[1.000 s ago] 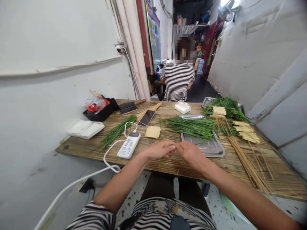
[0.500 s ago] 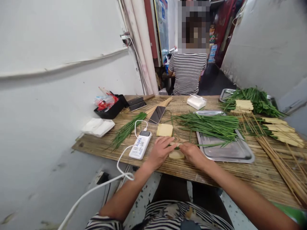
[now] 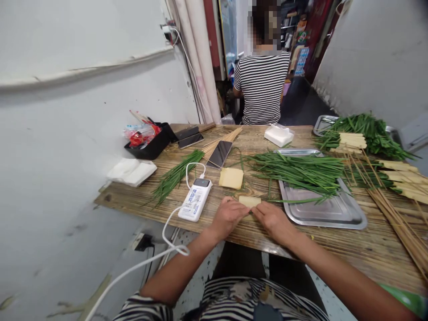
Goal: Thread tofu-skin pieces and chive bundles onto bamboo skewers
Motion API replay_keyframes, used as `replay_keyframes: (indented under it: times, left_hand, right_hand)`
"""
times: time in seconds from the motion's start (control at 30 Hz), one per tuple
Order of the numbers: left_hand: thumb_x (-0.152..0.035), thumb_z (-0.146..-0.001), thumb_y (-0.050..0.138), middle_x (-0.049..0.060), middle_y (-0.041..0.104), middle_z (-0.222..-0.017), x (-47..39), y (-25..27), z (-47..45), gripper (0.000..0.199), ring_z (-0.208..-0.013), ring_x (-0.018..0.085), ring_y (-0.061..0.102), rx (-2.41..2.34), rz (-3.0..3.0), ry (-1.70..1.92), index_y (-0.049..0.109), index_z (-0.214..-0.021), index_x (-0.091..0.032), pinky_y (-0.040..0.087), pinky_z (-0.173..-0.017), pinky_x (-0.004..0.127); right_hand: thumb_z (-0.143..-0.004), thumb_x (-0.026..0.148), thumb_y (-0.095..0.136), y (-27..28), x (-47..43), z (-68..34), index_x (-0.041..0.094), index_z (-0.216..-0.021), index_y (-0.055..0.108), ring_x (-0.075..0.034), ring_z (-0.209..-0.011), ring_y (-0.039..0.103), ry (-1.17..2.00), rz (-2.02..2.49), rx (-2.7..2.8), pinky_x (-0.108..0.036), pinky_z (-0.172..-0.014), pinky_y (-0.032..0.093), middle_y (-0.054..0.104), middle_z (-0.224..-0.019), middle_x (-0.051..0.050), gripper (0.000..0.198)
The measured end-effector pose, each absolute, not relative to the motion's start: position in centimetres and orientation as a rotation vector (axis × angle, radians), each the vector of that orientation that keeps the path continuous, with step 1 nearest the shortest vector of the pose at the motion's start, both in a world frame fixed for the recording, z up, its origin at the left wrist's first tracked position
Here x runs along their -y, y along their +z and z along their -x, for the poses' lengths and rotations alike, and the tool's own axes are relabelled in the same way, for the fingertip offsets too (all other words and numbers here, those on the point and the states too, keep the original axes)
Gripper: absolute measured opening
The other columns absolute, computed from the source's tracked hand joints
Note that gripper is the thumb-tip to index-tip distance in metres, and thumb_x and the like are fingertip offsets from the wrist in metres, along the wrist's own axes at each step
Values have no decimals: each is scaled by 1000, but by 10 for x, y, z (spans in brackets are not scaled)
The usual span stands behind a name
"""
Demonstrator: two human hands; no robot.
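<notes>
My left hand and my right hand meet at the near edge of the table, fingers closed on a pale yellow tofu sheet. The sheet is folded over into a short roll; its near side is hidden by my fingertips. Just beyond lies a small stack of square tofu sheets. To the right, long green garlic chives lie across a metal tray, and a few stray stalks reach toward my right hand.
Left stand a white power bank with a cable, more chives, napkins and a black box. A phone lies near bamboo skewers. Finished rolls lie far right. A person sits beyond the table.
The tofu sheet, flat below my hands before, is now folded over, with its pale side showing beyond my fingers. My hands have drawn slightly toward me. The view has shifted a little.
</notes>
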State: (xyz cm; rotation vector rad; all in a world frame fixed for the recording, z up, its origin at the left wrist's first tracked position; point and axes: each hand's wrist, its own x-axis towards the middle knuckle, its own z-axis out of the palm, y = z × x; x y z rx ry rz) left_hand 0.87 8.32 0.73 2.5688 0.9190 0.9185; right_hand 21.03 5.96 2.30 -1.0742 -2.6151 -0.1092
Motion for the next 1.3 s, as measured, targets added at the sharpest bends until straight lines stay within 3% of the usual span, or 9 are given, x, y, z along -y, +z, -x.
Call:
replay_keyframes:
  times: [0.37,0.53,0.67,0.8,0.93,1.13,1.3]
  left_hand:
    - [-17,-93,41,9,64,-96,-80,18,-8,28,-91,18,54,-808,-2629,720,67,-103,-17,42,-84,33]
    - [-23,-90,52,6,69,-87,-82,6,-10,21,-80,15,58,-818,-2354,977,71,-85,-18,46,-79,32]
    - [-23,-90,50,8,70,-87,-79,3,-9,21,-83,16,60,-815,-2377,1040,71,-88,-18,49,-78,34]
    - [-16,-91,44,11,68,-93,-74,10,-8,25,-90,18,58,-787,-2547,916,67,-100,-16,50,-80,35]
    - [-13,-90,45,10,68,-92,-75,10,-8,24,-88,18,57,-754,-2561,942,66,-100,-15,49,-80,33]
    - [-13,-88,46,10,68,-92,-78,13,-7,24,-88,17,59,-760,-2553,893,68,-98,-16,49,-82,34]
    - [-22,-88,53,10,67,-94,-76,14,-5,19,-89,18,60,-781,-2580,846,68,-99,-16,49,-84,35]
  right_hand:
    - [-93,11,40,32,-54,-212,13,-89,61,-18,-77,44,-187,1052,2742,-32,-69,33,54,-82,-6,21]
    - [-93,16,43,28,-61,-218,15,-90,63,-16,-77,45,244,1128,2552,-27,-66,36,55,-83,-5,20]
    - [-91,17,47,22,-65,-220,16,-79,64,-14,-75,47,465,1085,2397,-24,-64,37,55,-80,-4,21]
    - [-94,15,40,24,-59,-217,16,-85,60,-15,-76,46,254,1082,2568,-27,-67,38,54,-80,-4,23]
    - [-93,16,40,27,-54,-214,15,-87,57,-17,-81,47,46,1053,2745,-30,-76,39,53,-85,-4,18]
    - [-92,11,40,28,-57,-214,15,-86,57,-16,-76,47,48,1056,2752,-28,-73,39,53,-80,-3,18]
    - [-96,20,37,30,-66,-218,17,-76,60,-15,-73,47,250,1036,2620,-26,-66,39,55,-77,-4,30]
